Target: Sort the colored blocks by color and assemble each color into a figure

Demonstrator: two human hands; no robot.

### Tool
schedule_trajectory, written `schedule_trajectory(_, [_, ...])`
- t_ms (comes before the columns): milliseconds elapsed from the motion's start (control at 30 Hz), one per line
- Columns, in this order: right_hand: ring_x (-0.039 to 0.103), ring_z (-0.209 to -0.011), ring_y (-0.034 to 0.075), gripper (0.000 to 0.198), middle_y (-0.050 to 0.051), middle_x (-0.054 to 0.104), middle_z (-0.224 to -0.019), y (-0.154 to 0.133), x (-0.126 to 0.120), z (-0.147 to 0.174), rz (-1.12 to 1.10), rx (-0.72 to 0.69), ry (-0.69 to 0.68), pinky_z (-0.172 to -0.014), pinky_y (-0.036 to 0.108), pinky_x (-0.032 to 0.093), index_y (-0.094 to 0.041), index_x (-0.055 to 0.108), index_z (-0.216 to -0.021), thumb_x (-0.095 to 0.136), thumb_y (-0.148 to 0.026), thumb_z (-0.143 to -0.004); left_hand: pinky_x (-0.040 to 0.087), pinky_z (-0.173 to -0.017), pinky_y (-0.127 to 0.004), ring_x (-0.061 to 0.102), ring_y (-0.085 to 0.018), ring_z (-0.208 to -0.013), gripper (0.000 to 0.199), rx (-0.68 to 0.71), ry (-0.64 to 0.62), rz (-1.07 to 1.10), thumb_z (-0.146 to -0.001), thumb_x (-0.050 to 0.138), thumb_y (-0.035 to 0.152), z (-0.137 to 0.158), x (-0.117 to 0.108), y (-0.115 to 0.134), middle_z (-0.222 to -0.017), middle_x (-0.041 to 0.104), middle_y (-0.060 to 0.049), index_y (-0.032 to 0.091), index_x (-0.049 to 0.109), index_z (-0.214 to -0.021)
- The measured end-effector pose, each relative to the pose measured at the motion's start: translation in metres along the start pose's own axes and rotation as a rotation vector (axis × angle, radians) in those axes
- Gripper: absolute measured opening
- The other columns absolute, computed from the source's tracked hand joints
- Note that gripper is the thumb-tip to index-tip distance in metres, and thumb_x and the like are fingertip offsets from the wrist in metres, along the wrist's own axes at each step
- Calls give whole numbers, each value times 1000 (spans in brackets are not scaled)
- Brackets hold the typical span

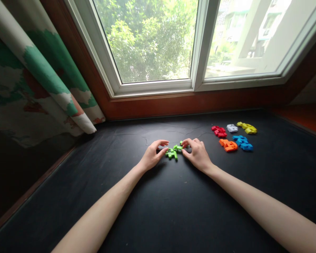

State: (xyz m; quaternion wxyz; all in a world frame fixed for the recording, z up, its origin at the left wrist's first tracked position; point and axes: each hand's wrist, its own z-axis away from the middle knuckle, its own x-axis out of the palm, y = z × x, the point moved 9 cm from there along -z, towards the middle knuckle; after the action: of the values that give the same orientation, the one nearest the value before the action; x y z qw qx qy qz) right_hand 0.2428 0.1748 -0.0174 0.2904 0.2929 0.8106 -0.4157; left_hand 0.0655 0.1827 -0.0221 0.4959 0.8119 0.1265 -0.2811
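Note:
A small cluster of bright green plastic puzzle blocks (pixel 171 154) lies on the black tabletop between my two hands. My left hand (pixel 153 154) is at the cluster's left side, thumb and fingers curved but apart, with the thumb tip close to the green blocks. On the other side, my right hand (pixel 196 153) has its thumb and index finger around the right end of the green pieces, touching them. Its fingertips partly cover those pieces, so how they join is hard to make out.
To the right lie groups of red blocks (pixel 219 131), white blocks (pixel 232 128), yellow blocks (pixel 249 128), orange blocks (pixel 228 145) and blue blocks (pixel 242 143). A window (pixel 158 92) stands behind the black tabletop (pixel 158 211). A patterned curtain (pixel 50 77) hangs at the left.

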Motion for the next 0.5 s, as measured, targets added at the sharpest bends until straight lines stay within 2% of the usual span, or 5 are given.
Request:
schedule_trajectory(100, [58, -89, 23, 11, 2, 71, -89, -5, -8, 1, -73, -25, 78, -82, 36, 36, -23, 60, -93, 64, -19, -83, 50, -85, -33, 63, -21, -102, 23, 14, 28, -2, -93, 52, 30, 1, -4, 4, -113, 68, -8, 19, 63, -110])
schedule_trajectory(167, [58, -88, 23, 10, 2, 69, -89, -14, -9, 2, -129, -89, 80, -83, 36, 37, -24, 59, -92, 64, -20, -83, 49, -85, -34, 62, -22, -101, 22, 61, 33, -15, -93, 53, 33, 2, -7, 11, -109, 68, -8, 19, 63, -106])
schedule_trajectory(333, [57, -91, 22, 13, 3, 66, -90, -41, -1, 10, -161, -291, -31, -85, 36, 39, -23, 59, -92, 65, -16, -82, 46, -87, -35, 60, -21, -90, 22, 257, -61, -136, -85, 67, 40, 12, -3, 32, -93, 68, -5, 19, 62, -91])
schedule_trajectory(500, [57, -92, 22, 15, 3, 64, -91, -45, 4, 12, -134, -322, -90, -87, 36, 39, -23, 58, -91, 66, -14, -82, 44, -86, -35, 60, -20, -87, 18, 320, -138, -226, -83, 71, 37, 19, 3, 30, -89, 68, -3, 20, 62, -85])
